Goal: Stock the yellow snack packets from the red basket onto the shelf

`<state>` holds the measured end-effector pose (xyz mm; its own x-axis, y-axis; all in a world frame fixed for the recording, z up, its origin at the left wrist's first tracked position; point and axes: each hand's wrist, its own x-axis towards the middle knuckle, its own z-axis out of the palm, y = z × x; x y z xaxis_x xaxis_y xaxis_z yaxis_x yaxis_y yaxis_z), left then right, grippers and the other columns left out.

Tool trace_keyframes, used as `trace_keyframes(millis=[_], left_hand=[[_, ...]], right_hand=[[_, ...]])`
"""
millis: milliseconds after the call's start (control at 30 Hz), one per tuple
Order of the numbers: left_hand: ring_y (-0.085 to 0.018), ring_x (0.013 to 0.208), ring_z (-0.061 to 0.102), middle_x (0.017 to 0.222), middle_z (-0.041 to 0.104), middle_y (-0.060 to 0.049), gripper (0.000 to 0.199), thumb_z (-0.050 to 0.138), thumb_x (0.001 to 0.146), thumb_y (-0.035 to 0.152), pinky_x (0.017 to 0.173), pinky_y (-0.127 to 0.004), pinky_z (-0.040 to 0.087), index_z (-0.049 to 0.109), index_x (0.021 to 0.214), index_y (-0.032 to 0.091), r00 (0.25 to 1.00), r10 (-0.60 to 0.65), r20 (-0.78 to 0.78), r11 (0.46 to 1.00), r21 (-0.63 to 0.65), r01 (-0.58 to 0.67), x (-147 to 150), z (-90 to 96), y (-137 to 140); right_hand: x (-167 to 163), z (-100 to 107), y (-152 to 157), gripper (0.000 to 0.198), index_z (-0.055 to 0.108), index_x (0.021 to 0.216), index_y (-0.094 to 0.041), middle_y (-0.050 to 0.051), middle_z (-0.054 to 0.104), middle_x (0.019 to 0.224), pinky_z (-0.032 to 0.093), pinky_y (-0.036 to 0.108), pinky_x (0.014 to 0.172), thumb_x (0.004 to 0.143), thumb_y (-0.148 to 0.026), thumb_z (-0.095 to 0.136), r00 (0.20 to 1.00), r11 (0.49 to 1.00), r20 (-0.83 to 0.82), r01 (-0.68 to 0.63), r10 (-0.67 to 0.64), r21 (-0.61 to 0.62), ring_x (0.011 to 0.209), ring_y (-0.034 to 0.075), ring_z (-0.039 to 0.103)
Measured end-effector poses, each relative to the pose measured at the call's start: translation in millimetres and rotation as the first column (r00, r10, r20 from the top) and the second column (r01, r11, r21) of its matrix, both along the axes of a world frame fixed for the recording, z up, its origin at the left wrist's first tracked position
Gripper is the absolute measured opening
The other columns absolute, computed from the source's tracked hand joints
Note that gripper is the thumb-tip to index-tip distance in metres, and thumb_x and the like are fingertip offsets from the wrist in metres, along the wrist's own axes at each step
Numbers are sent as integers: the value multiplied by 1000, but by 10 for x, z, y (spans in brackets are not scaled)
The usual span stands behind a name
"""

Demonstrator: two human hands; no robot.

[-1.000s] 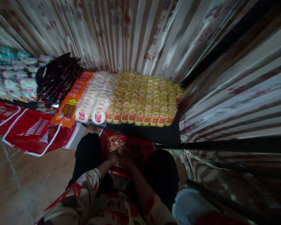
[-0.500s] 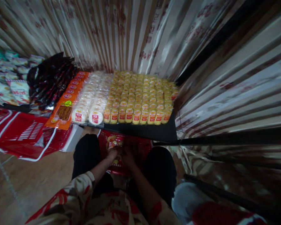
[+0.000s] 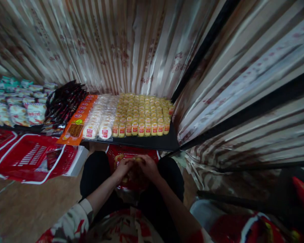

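Note:
Over a red shopping basket (image 3: 152, 156) between my knees, my left hand (image 3: 123, 167) and my right hand (image 3: 149, 167) come together. Both are closed, fingertips pinched around a small yellowish packet (image 3: 137, 159); dim light and my fingers hide most of it. Inside the basket, by my left hand, lie yellowish wrapped packs (image 3: 119, 158). Just beyond the basket, a black shelf (image 3: 164, 141) carries rows of yellow wrapped cakes (image 3: 141, 127) with red-orange labels. Beside them are rows of round white wrapped crackers (image 3: 105, 131).
An orange snack bag (image 3: 76, 130), dark packets (image 3: 63, 104) and white-and-green packs (image 3: 35, 113) continue along the shelf leftward. More red baskets (image 3: 31, 152) with white handles stand at left. Pleated curtains (image 3: 131, 47) hang behind, with a black pole (image 3: 207, 47) at right.
My hands have risen from lower in the basket, and the yellowish packet now shows between my fingertips. The camera view has shifted, so the shelf's far goods sit lower in view.

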<state>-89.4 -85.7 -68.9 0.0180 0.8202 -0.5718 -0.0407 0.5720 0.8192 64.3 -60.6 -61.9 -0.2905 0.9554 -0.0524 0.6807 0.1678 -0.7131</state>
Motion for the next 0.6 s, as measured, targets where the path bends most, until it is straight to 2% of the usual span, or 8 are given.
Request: trace_keyframes(millis=[133, 200, 267, 333, 433, 600], left_hand=[[-13, 78, 60, 102, 66, -6, 49, 64, 69, 19, 71, -23, 47, 58, 117, 15, 993, -116, -29, 978, 172, 119, -8, 284, 81], [-14, 76, 59, 96, 67, -6, 46, 66, 68, 25, 71, -24, 46, 60, 112, 13, 980, -198, -12, 949, 247, 195, 23, 392, 120], [-14, 74, 59, 85, 67, -4, 38, 68, 67, 32, 71, -25, 45, 65, 99, 12, 971, -239, 2, 921, 318, 226, 66, 481, 157], [-13, 68, 57, 76, 65, -2, 34, 69, 64, 37, 66, -24, 45, 65, 88, 13, 974, -227, 22, 917, 342, 206, 108, 557, 193], [-10, 57, 53, 70, 62, 0, 35, 70, 63, 41, 56, -21, 42, 62, 84, 14, 983, -173, 69, 937, 318, 142, 154, 664, 254], [-6, 42, 46, 54, 55, 5, 34, 67, 67, 37, 43, -17, 33, 56, 90, 14, 989, -52, 137, 958, 287, 11, 228, 804, 332]], right_hand=[[130, 347, 103, 35, 62, 111, -19, 3, 68, 92, 49, 28, 75, 79, -23, 51, 987, 998, -159, 26, -34, -51, 75, 13, 60], [160, 482, 125, 37, 61, 114, -20, 1, 68, 85, 49, 26, 70, 78, -25, 53, 975, 998, -220, 20, -31, -55, 67, 12, 58], [177, 565, 130, 37, 61, 114, -21, 1, 68, 85, 49, 26, 69, 77, -26, 55, 962, 999, -267, 46, -52, -29, 67, 11, 57], [188, 592, 126, 41, 60, 117, -21, 4, 68, 93, 50, 27, 71, 77, -29, 57, 929, 995, -355, 96, -101, -31, 71, 12, 57], [198, 552, 112, 49, 56, 121, -20, 7, 66, 105, 52, 29, 70, 74, -34, 61, 851, 985, -495, 144, -175, -99, 75, 13, 60], [182, 479, 51, 52, 56, 115, -20, 5, 69, 92, 53, 34, 74, 70, -44, 66, 705, 953, -645, 168, -296, -253, 79, 17, 64]])
